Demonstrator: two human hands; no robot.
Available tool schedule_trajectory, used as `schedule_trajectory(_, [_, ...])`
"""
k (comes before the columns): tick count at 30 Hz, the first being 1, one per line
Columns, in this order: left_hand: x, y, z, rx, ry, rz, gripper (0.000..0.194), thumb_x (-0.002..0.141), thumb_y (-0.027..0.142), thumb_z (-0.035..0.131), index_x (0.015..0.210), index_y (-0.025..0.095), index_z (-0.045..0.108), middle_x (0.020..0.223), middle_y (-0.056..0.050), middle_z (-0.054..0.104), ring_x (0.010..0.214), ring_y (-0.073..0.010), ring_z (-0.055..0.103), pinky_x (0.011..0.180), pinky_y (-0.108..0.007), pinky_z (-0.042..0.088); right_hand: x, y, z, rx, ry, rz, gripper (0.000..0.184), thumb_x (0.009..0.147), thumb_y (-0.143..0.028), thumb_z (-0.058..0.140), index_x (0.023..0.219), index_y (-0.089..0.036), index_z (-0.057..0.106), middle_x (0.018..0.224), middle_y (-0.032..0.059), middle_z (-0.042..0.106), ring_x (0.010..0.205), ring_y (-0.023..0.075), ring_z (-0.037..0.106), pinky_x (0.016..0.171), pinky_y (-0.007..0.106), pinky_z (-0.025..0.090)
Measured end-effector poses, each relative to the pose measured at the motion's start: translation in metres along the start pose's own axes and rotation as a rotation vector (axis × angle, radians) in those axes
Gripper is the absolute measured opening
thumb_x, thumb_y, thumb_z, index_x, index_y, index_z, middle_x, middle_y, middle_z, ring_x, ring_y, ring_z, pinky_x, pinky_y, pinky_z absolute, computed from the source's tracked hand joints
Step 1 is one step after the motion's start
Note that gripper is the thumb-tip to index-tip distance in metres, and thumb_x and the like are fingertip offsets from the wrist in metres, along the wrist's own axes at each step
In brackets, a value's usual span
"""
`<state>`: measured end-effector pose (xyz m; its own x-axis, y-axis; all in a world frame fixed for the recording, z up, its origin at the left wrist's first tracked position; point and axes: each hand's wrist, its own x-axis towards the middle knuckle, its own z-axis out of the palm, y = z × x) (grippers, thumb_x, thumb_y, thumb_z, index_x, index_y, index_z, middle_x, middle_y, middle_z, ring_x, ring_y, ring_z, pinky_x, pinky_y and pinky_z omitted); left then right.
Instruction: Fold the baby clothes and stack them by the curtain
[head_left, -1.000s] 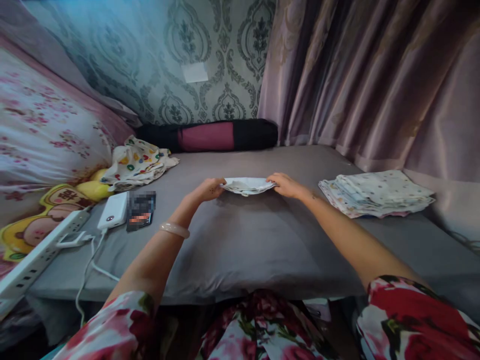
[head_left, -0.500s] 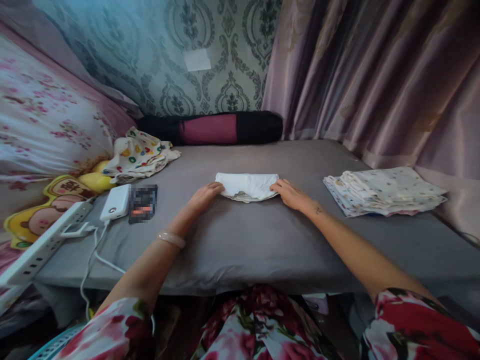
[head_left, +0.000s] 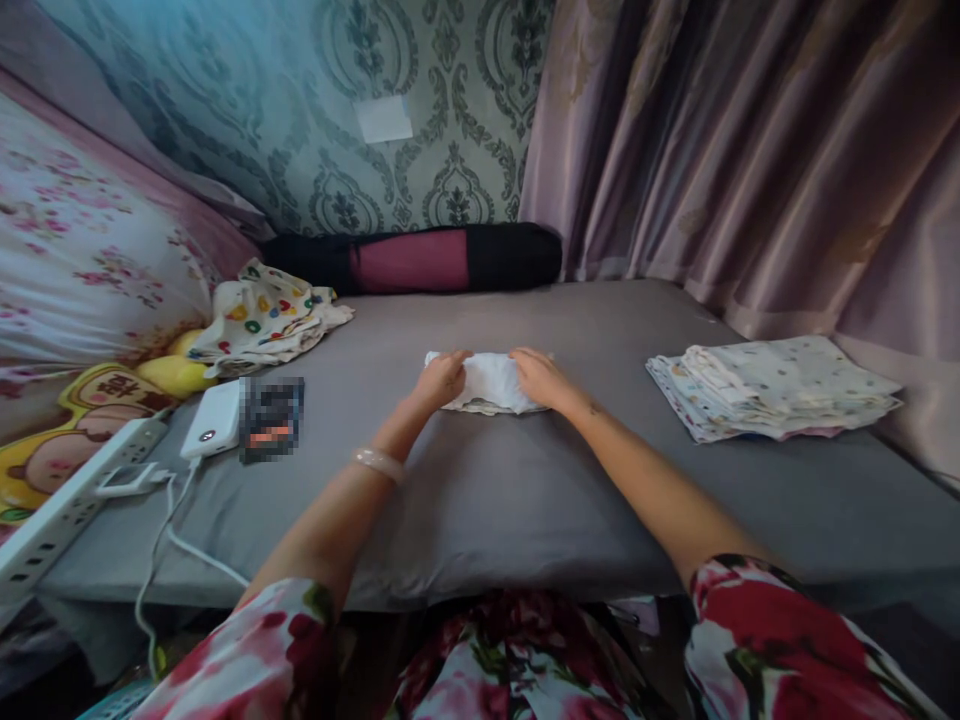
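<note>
A small folded white garment [head_left: 489, 385] lies on the grey-covered bed in front of me, a cream lower edge showing on the near side. My left hand [head_left: 444, 378] is on its left part, fingers curled at the far edge. On the right part, my right hand [head_left: 538, 378] bends its fingers over the cloth in the same way. Some of the fabric is hidden under both hands, and its middle shows between them.
To the right is a stack of folded patterned clothes [head_left: 780, 385]. A crumpled patterned garment [head_left: 270, 315], a white power bank [head_left: 214, 420], a blurred dark item [head_left: 271, 420] and a power strip [head_left: 75, 500] lie left. A long black-and-maroon roll [head_left: 412, 260] lines the back.
Both hands have moved inward from the garment's side edges onto its top, closer together. The garment's near edge now looks straighter. The view has shifted slightly.
</note>
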<state>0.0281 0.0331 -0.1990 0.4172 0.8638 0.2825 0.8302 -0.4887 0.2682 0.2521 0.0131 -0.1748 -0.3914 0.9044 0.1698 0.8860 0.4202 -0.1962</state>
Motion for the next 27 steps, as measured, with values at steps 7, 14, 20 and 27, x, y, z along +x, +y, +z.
schedule_trajectory(7, [0.020,0.032,0.034,0.138,-0.050,-0.063,0.046,0.097,0.027,0.035,0.140,0.014,0.042,0.147,-0.012,0.046,0.142,-0.0269,0.033,0.117,-0.049,0.024,0.020,-0.019,0.047,-0.031,0.013,0.044,0.052,0.099,-0.026,0.025,0.146,-0.006,0.037,0.153,0.0159,0.036,0.143,0.0265,0.027,0.116,0.051,0.016])
schedule_trajectory(14, [0.005,0.031,0.046,0.187,-0.090,-0.125,0.051,0.101,0.035,0.021,0.145,0.015,0.038,0.150,-0.010,0.043,0.141,-0.0261,0.034,0.116,-0.046,0.026,0.010,-0.016,0.062,-0.024,0.013,0.058,0.055,0.098,-0.028,0.026,0.150,-0.012,0.032,0.156,0.0106,0.032,0.144,0.0267,0.025,0.116,0.051,0.017])
schedule_trajectory(20, [0.007,0.033,0.045,0.184,-0.086,-0.196,0.052,0.100,0.041,0.022,0.146,0.022,0.040,0.149,-0.008,0.044,0.140,-0.0283,0.035,0.115,-0.050,0.027,0.012,-0.017,0.060,-0.045,0.018,0.083,0.053,0.098,-0.029,0.027,0.148,-0.017,0.037,0.152,0.0088,0.039,0.140,0.0268,0.032,0.115,0.049,0.020])
schedule_trajectory(27, [0.005,0.029,0.045,0.193,-0.076,-0.257,0.059,0.099,0.050,0.024,0.145,0.018,0.040,0.150,-0.011,0.044,0.140,-0.0298,0.034,0.116,-0.050,0.025,0.011,-0.010,0.060,-0.047,0.035,0.195,0.052,0.100,-0.034,0.025,0.147,-0.015,0.040,0.149,0.0112,0.043,0.139,0.0267,0.033,0.115,0.047,0.019])
